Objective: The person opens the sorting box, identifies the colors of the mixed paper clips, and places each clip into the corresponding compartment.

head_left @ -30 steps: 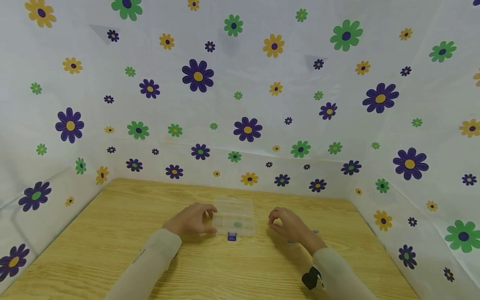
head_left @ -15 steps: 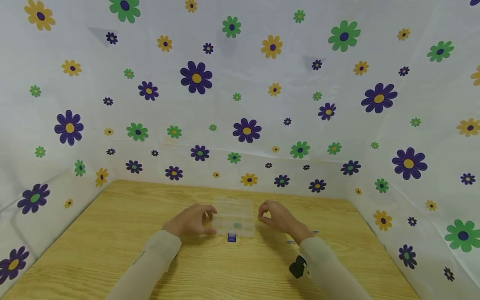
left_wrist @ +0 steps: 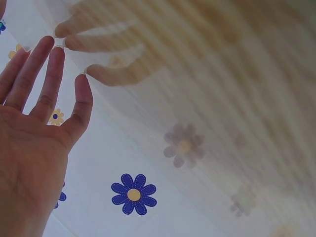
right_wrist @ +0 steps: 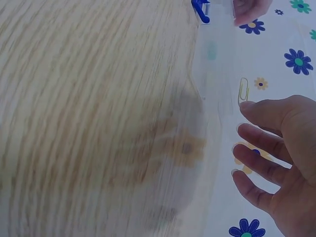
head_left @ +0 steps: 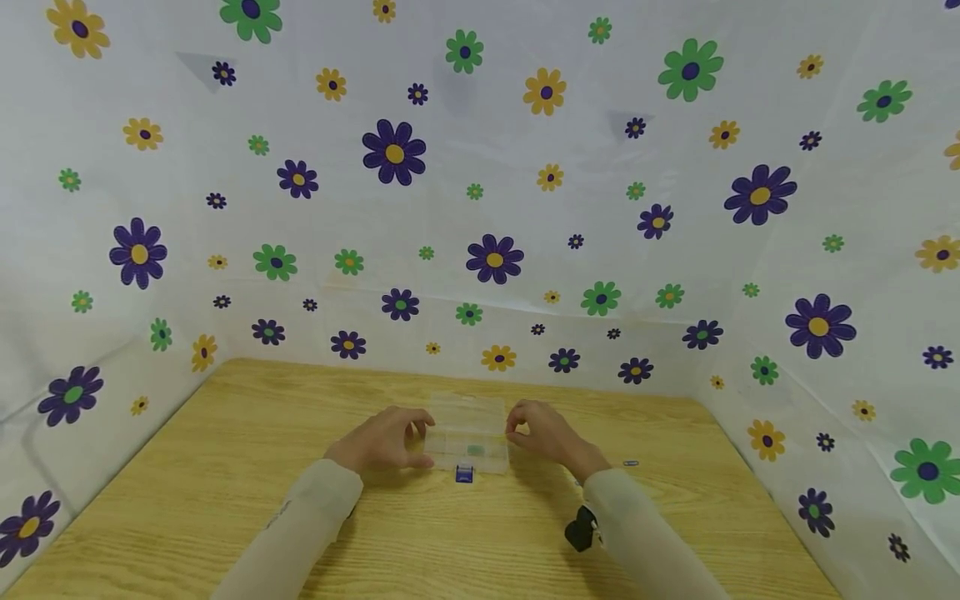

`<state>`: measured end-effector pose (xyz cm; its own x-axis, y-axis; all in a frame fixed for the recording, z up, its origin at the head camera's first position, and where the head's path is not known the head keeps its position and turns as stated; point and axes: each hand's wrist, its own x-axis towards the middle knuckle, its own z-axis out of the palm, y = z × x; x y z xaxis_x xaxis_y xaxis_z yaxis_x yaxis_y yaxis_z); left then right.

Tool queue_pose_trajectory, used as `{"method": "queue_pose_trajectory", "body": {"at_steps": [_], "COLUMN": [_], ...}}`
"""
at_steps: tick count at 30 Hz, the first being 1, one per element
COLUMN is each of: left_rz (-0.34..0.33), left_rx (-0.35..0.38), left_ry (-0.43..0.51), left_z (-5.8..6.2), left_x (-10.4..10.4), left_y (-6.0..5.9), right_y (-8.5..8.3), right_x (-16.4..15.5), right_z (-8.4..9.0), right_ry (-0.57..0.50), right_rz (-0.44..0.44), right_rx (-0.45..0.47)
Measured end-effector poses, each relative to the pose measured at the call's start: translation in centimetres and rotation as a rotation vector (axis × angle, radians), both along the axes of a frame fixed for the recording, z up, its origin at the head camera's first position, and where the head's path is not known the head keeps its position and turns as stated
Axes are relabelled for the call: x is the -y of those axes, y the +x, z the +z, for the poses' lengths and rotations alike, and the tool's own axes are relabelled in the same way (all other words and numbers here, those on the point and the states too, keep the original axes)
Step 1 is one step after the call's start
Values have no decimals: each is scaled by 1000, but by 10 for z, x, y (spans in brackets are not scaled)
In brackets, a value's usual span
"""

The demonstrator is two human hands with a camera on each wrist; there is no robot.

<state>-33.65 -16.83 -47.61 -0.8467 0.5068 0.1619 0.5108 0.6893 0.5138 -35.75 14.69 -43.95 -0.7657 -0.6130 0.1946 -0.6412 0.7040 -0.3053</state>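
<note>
A: Clear plastic organizer box (head_left: 467, 435) sits mid-table (head_left: 225, 467), blue latch (head_left: 464, 474) facing the person. Left hand (head_left: 384, 440) holds its left edge, fingers curled.

B: Right hand (head_left: 542, 432) pinches a paperclip (right_wrist: 243, 90) beside its right edge. Box looks light, stiff, slick; best gripped at both side walls.

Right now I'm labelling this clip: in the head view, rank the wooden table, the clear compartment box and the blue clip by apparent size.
1. Wooden table, largest by far.
2. Clear compartment box, between the two hands.
3. Blue clip, smallest, just in front of the box.
</note>
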Motion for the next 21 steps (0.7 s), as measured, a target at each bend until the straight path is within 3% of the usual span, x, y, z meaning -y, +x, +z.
{"method": "queue_pose_trajectory", "body": {"at_steps": [11,21], "left_rz": [-1,-14], "left_rx": [0,-6], "left_ry": [-5,-3], "left_z": [6,4], "left_x": [-1,0], "left_y": [4,2], "right_y": [0,3], "right_x": [6,8], "right_z": [-2,-2], "right_ry": [6,4], "right_rz": [-39,-57], "right_rx": [26,59]}}
